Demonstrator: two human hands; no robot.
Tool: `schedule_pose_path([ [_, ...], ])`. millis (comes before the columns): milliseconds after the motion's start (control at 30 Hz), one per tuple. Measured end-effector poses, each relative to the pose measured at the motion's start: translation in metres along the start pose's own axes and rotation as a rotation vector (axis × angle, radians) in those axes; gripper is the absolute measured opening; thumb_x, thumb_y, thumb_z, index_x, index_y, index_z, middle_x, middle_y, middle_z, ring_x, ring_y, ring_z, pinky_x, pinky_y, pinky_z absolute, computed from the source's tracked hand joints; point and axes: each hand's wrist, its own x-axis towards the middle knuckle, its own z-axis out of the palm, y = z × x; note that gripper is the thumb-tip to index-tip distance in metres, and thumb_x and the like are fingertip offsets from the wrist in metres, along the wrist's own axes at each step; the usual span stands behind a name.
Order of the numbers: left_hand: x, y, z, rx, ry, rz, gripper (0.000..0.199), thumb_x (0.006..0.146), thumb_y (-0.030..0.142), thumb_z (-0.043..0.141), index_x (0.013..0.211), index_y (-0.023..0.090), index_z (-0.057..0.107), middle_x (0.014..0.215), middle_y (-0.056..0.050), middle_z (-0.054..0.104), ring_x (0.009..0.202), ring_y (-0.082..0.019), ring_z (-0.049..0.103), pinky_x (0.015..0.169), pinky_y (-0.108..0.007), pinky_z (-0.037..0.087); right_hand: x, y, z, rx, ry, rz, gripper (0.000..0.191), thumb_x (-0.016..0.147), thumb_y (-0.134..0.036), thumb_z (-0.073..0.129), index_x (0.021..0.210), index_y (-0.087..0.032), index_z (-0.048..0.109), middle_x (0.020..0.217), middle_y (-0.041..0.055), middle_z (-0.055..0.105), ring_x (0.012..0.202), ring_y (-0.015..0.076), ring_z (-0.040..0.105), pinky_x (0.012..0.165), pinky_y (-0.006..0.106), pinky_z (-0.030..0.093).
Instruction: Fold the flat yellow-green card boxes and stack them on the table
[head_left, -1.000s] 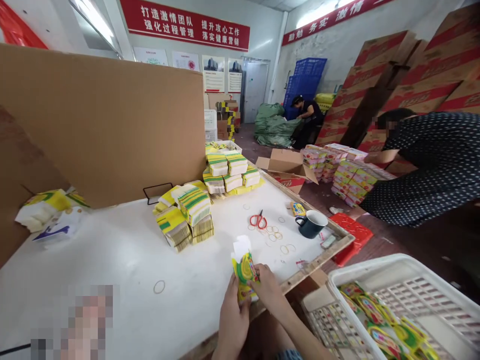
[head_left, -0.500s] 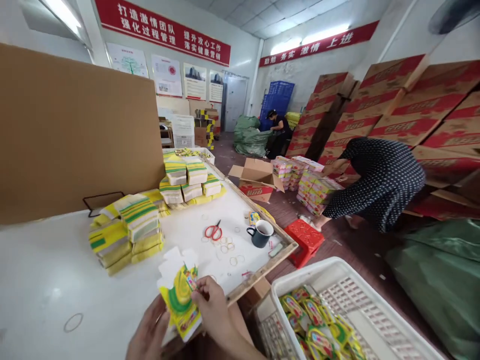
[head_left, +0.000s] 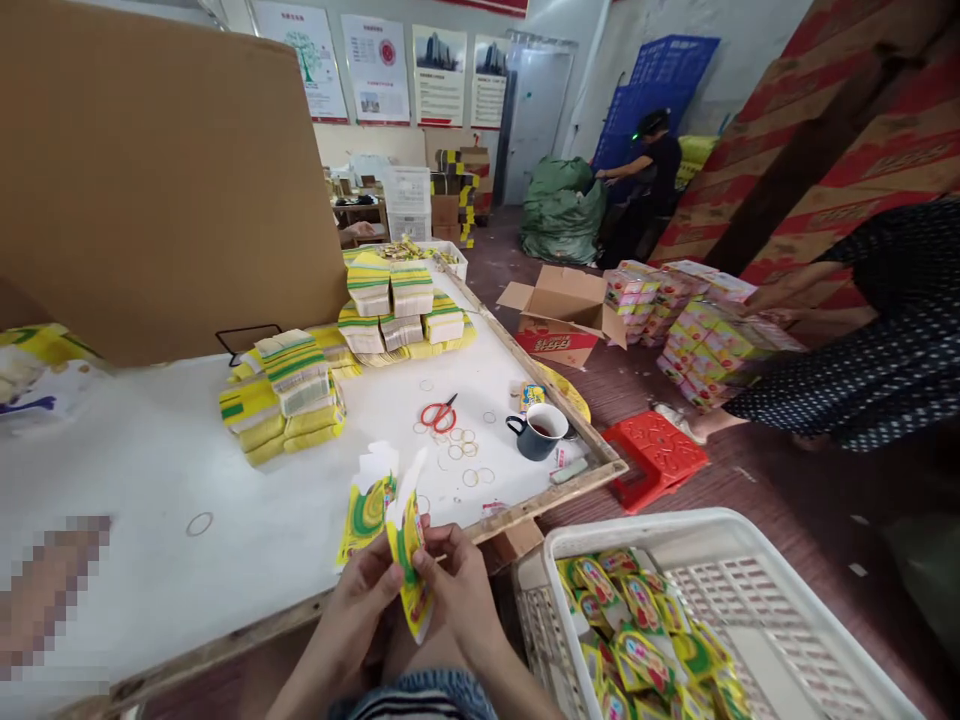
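Observation:
In the head view, a yellow and green printed carton (head_left: 410, 565) with white flaps stands narrow and tilted between both my hands, over the table's front edge. My left hand (head_left: 366, 592) pinches its left side, thumb on the print. From the right, my right hand (head_left: 455, 580) grips it with thumb and fingers. Just beyond my left hand, more flat carton blanks (head_left: 367, 512) lie on the white table (head_left: 172, 590), their white flaps pointing away from me. To my right, a white plastic basket (head_left: 757, 535) holds many folded cartons (head_left: 641, 655) of the same print.
Stacked carton blanks (head_left: 289, 400) and further bundles (head_left: 405, 320) stand on the table. Red-handled scissors (head_left: 439, 415), rubber bands (head_left: 469, 448) and a dark mug (head_left: 536, 432) lie ahead. A red stool (head_left: 656, 458) and an open box (head_left: 559, 318) stand beyond; two people work there.
My hands have drawn a carton toward me and turned it edge-on, apart from the blanks on the table. The view has tilted down. The person at the back has straightened up somewhat.

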Motion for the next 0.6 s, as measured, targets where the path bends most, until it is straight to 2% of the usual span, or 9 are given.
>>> schedule_pose_path([
  [133, 0.01, -0.007, 0.017, 0.043, -0.079, 0.033, 0.053, 0.066, 0.045, 0.08, 0.113, 0.021, 0.071, 0.115, -0.012, 0.072, 0.117, -0.033, 0.058, 0.101, -0.044, 0.045, 0.003, -0.011, -0.025, -0.034, 0.019, 0.023, 0.025, 0.074, -0.04, 0.074, 0.082, -0.017, 0.066, 0.075, 0.0051, 0.072, 0.067, 0.0191, 0.063, 0.064, 0.029, 0.047],
  [267, 0.011, -0.013, 0.024, 0.029, -0.106, 0.02, 0.052, 0.067, 0.045, 0.079, 0.113, 0.023, 0.071, 0.114, -0.011, 0.073, 0.114, -0.032, 0.06, 0.098, -0.041, 0.047, 0.003, -0.018, -0.042, -0.053, -0.017, 0.061, 0.024, 0.072, -0.036, 0.076, 0.083, -0.017, 0.067, 0.077, 0.0061, 0.073, 0.07, 0.0211, 0.065, 0.066, 0.031, 0.049],
  [400, 0.01, -0.019, 0.028, -0.065, -0.074, -0.004, 0.049, 0.063, 0.039, 0.084, 0.107, 0.019, 0.073, 0.107, -0.011, 0.075, 0.109, -0.031, 0.064, 0.095, -0.039, 0.049, 0.003, -0.023, -0.053, -0.037, -0.068, 0.085, 0.023, 0.07, -0.035, 0.078, 0.082, -0.018, 0.067, 0.076, 0.0049, 0.073, 0.073, 0.0218, 0.066, 0.068, 0.031, 0.05],
  [533, 0.012, -0.019, 0.033, -0.167, 0.015, -0.058, 0.038, 0.07, 0.037, 0.079, 0.102, 0.02, 0.073, 0.098, -0.01, 0.077, 0.098, -0.028, 0.069, 0.09, -0.039, 0.052, 0.001, -0.027, -0.06, -0.055, -0.099, 0.059, 0.021, 0.074, -0.038, 0.074, 0.073, -0.018, 0.066, 0.078, 0.0049, 0.072, 0.074, 0.0202, 0.064, 0.069, 0.03, 0.05],
  [600, 0.011, -0.017, 0.037, -0.169, 0.008, -0.096, 0.039, 0.07, 0.038, 0.078, 0.104, 0.021, 0.072, 0.097, -0.009, 0.078, 0.095, -0.027, 0.071, 0.088, -0.039, 0.054, -0.002, -0.029, -0.062, -0.102, -0.086, 0.033, 0.019, 0.077, -0.036, 0.071, 0.074, -0.018, 0.066, 0.077, 0.0043, 0.071, 0.073, 0.0194, 0.063, 0.067, 0.029, 0.049],
])
